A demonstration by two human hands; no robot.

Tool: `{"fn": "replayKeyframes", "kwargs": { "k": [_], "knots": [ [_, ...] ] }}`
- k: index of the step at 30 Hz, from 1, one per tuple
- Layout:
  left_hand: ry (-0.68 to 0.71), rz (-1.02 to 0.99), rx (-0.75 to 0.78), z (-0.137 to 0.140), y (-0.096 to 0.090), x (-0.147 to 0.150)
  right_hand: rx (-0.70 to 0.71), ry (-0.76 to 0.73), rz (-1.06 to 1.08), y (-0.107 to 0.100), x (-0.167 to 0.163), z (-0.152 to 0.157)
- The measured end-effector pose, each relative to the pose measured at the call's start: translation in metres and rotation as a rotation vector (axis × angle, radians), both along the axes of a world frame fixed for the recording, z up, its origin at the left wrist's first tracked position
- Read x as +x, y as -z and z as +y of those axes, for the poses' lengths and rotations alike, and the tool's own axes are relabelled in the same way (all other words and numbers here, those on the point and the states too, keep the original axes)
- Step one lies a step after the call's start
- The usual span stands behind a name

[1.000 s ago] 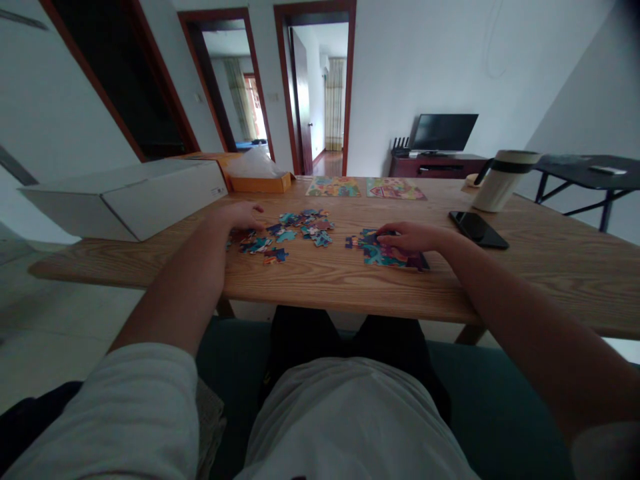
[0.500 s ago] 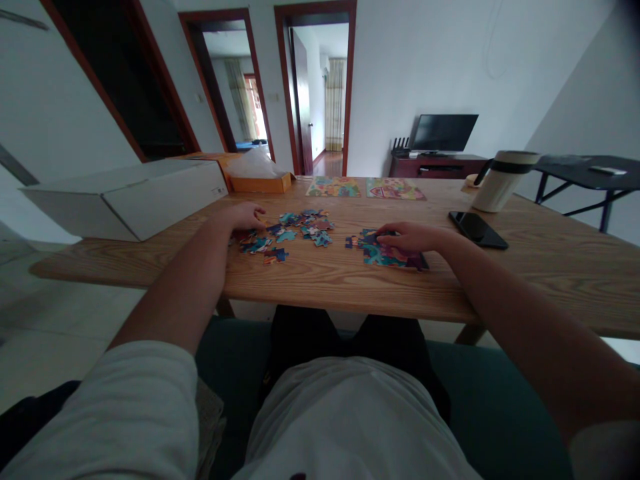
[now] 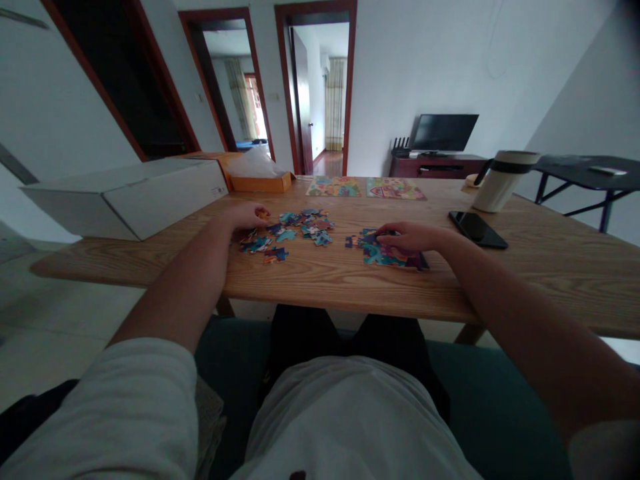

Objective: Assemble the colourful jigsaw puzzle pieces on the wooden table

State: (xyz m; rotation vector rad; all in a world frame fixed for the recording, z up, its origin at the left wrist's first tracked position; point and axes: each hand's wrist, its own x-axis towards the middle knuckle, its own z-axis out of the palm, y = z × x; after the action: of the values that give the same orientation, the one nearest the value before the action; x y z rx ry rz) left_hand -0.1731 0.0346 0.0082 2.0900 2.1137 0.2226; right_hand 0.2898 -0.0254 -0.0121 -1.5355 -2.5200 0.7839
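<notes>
My left hand (image 3: 247, 217) is at the left end of a spread of loose jigsaw pieces (image 3: 286, 235). Its thumb and fingers are closed on an orange puzzle piece (image 3: 263, 214), partly hidden by the fingers. My right hand (image 3: 406, 237) lies with its fingers stretched out over a joined section of jigsaw puzzle (image 3: 374, 253), coloured teal, blue and purple. The palm and fingers cover part of that section. One small piece (image 3: 349, 242) juts out at its left edge.
Two colourful picture sheets (image 3: 334, 187) lie at the table's (image 3: 320, 280) far edge. A white box (image 3: 165, 197) and an orange box (image 3: 263, 183) with clear plastic stand at left. A black phone (image 3: 477, 229) and a cream jug (image 3: 505, 183) are at right.
My left hand's fingers have drawn together, and an orange puzzle piece now shows between them. My right hand stays in place on the joined section.
</notes>
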Motion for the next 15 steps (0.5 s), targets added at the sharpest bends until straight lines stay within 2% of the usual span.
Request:
{"fn": "replayKeyframes", "kwargs": {
  "k": [3, 7, 11, 13, 15],
  "knots": [
    [-0.007, -0.043, 0.019, 0.001, 0.001, -0.002, -0.01, 0.004, -0.014, -0.001, -0.001, -0.001],
    [0.01, -0.179, 0.157, 0.001, 0.0, 0.005, 0.024, 0.001, -0.04, -0.006, -0.002, -0.005],
    [0.115, -0.56, 0.281, -0.008, -0.006, 0.017, -0.015, 0.004, -0.013, -0.004, -0.001, -0.004],
    [0.171, -0.812, 0.212, -0.016, -0.011, 0.022, -0.033, -0.004, 0.004, 0.0, 0.001, 0.0],
    [0.208, -0.98, 0.082, -0.023, -0.016, 0.026, -0.036, -0.017, 0.027, 0.004, 0.003, 0.004]
  ]
}}
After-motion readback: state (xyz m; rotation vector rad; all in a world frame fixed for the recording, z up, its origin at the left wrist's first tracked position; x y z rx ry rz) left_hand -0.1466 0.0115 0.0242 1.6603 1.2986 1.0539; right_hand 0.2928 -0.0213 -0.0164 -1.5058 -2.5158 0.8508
